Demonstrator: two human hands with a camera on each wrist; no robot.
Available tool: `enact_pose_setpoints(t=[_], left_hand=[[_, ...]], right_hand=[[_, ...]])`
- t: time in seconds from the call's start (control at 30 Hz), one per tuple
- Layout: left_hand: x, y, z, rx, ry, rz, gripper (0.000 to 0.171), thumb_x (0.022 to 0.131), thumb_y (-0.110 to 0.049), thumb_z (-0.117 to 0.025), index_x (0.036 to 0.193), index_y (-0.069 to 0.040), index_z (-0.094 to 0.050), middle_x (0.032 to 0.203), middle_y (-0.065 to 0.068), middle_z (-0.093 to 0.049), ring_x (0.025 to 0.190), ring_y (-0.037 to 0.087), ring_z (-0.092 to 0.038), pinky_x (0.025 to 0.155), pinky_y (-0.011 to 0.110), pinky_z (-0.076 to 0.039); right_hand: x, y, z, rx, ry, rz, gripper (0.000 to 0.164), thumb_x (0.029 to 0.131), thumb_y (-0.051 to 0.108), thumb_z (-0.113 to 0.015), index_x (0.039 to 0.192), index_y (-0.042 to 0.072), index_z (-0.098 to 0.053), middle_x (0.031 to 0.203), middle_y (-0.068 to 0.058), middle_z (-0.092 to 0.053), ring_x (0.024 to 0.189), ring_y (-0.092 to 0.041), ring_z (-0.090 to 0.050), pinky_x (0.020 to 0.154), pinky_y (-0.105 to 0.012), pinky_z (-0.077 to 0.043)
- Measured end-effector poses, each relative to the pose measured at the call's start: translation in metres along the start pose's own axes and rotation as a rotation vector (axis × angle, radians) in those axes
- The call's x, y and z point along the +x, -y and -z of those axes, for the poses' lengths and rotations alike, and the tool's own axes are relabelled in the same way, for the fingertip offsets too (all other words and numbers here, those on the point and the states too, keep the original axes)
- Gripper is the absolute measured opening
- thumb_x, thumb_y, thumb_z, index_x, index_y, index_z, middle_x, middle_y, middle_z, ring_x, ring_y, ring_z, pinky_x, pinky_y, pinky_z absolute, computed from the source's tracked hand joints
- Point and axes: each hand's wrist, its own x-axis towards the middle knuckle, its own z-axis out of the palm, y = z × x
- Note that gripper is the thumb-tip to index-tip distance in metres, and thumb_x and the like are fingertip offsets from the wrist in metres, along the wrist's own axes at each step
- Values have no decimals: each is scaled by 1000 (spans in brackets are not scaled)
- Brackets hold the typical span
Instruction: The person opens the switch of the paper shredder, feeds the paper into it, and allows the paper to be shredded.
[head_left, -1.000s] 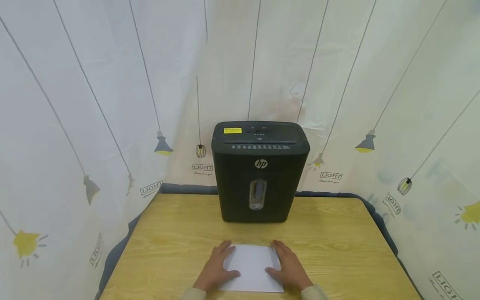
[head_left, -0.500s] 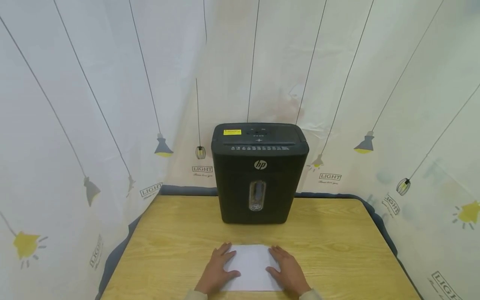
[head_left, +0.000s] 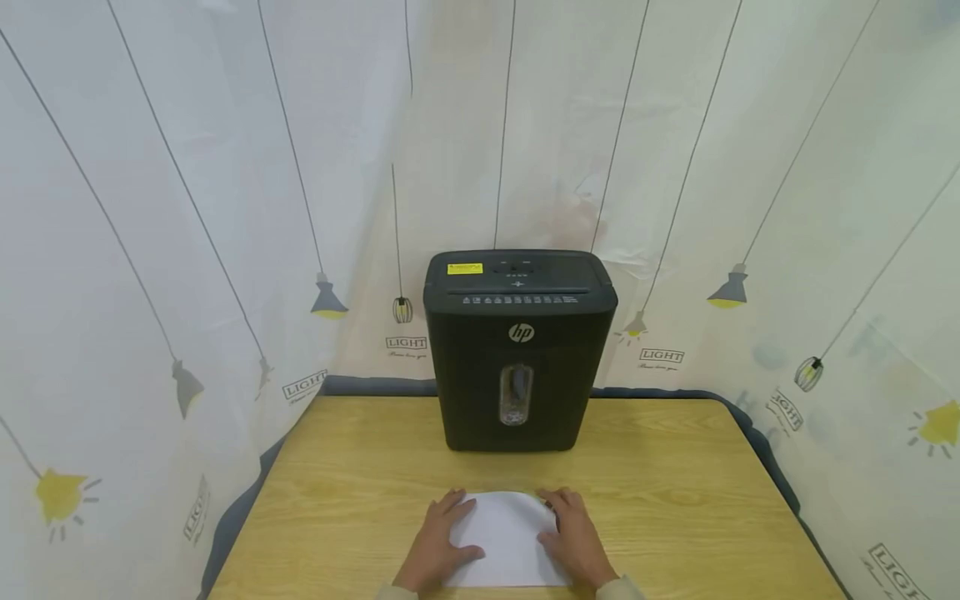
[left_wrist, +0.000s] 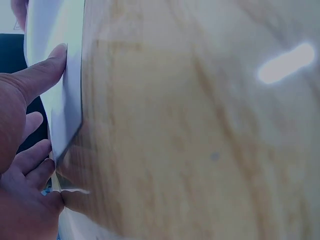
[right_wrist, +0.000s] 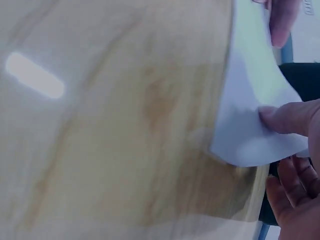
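Observation:
A white sheet of paper [head_left: 507, 542] lies near the front of the wooden table, between both hands. My left hand [head_left: 437, 542] holds its left side; the thumb [left_wrist: 50, 65] rests on top and the other fingers are at the edge. At the right side my right hand [head_left: 573, 533] pinches the paper, thumb [right_wrist: 285, 117] above and fingers curled behind the edge. The paper's far edge bows upward towards its right corner, and the right wrist view shows that side bent. Behind the paper stands a black HP paper shredder [head_left: 521, 350], upright, with a slot across its top.
The wooden table [head_left: 675, 483] reaches back to a dark blue border [head_left: 382, 386]. A pale curtain [head_left: 187, 167] printed with lamps surrounds it on the left, back and right. A yellow label [head_left: 465, 268] is stuck on the shredder's top.
The paper's right far corner, flat one second ago, now bends up as my right fingers curl behind it. My left hand stays nearly in place. The head view has tilted slightly.

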Motion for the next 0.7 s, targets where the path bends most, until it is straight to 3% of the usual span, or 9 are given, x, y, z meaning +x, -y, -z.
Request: enact_pose_setpoints(t=[0.1,0.2,0.4,0.53,0.63,0.7], left_hand=[[-1,-1,1,-13,0,18,86,74,-41,-89,147,-8,-55,158,20,-45,148,46,-37,120,66,-25],[-1,-3,3,-57,-7,76,96,71,-39,-91,153,-12,-48,160,19,-40,148,45,-37,119,64,-31],[2,-5,9,-128,-93,185,107,70,-25,-94,159,-10,-35,156,21,-40,144,45,-41,117,61,-36],[4,-6,17,-162,-170,217,84,74,-14,-90,147,-1,-49,137,21,-62,128,40,-59,109,53,-47],[6,-6,24,-236,-216,226,44,79,-8,-85,119,2,-67,109,16,-74,103,30,-70,89,40,-59],[7,-6,28,-288,-219,247,23,83,-7,-82,102,-1,-71,94,9,-74,89,21,-69,76,29,-58]], right_hand=[[2,-1,5,105,5,-60,33,80,3,-81,111,8,-70,100,2,-66,89,-9,-58,76,-28,-53],[4,-2,12,252,36,-134,17,87,8,-79,101,11,-71,94,1,-71,84,-8,-61,73,-25,-53],[4,-9,20,472,129,-227,15,91,15,-77,104,11,-71,101,-10,-79,91,-11,-73,72,-24,-56],[5,-14,21,515,144,-261,21,90,18,-79,103,6,-69,94,-12,-80,82,-5,-69,66,-20,-52],[6,-15,22,498,127,-279,21,89,18,-80,97,5,-66,79,-5,-76,69,0,-59,61,-17,-44],[6,-16,23,482,116,-289,21,89,19,-80,93,5,-65,68,0,-67,61,1,-49,57,-17,-38]])
